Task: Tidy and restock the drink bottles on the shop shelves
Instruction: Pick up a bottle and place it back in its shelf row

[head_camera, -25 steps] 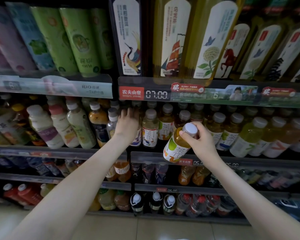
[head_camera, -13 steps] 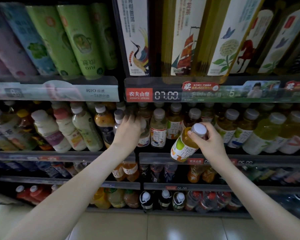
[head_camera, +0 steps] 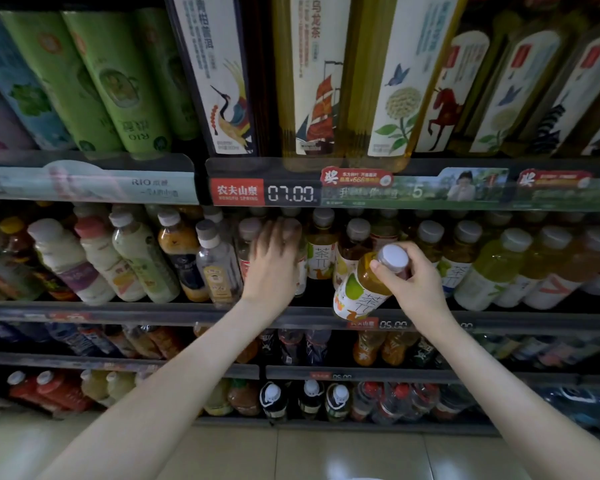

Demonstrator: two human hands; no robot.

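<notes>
Right, left hand [head_camera: 273, 263] is w/ fingers spread, blurred, pressed on the bottles just below-left of the 07.00 price tag [head_camera: 291, 194]; can't tell if it grips one. Risk there: a shove could topple the tight row backward or knock a neighbour off the shelf lip [head_camera: 153, 311]. Below-right of the tag, right hand [head_camera: 414, 277] is closed round the neck of a tea bottle [head_camera: 361, 289], tilted, base out over the lip. Grip's high, so it could swing and clip the front row going in.

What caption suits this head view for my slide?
Right hand holds a tea bottle while left hand reaches among shelf bottles.
</notes>
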